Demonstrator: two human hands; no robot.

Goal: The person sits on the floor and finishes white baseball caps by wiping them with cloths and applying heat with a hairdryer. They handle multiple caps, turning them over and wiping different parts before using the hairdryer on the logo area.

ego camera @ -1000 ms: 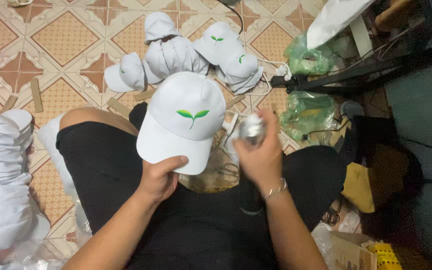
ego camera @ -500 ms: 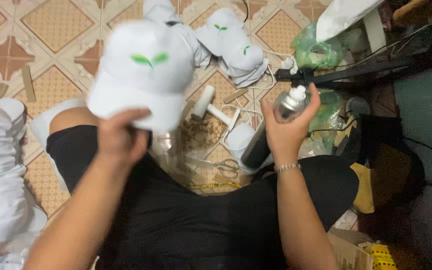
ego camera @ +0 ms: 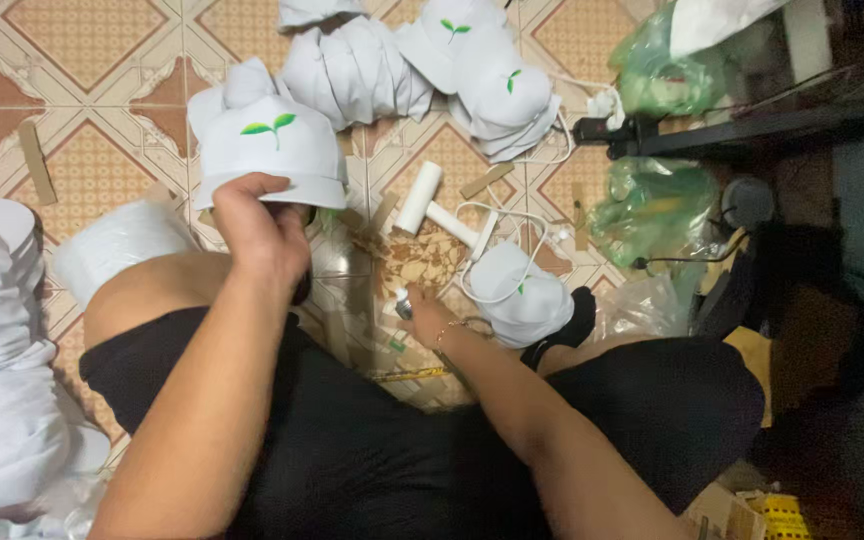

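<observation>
Your left hand (ego camera: pixel 257 232) grips a white cap (ego camera: pixel 270 150) by its brim; your right hand (ego camera: pixel 422 310), well apart, clasps a small can (ego camera: pixel 404 304) near the floor (ego camera: pixel 82 40).

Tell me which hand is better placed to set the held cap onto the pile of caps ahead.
Left. The left hand already grips the white cap by its brim, close to the cap pile. The right hand is low between the knees on a small metal can.
</observation>
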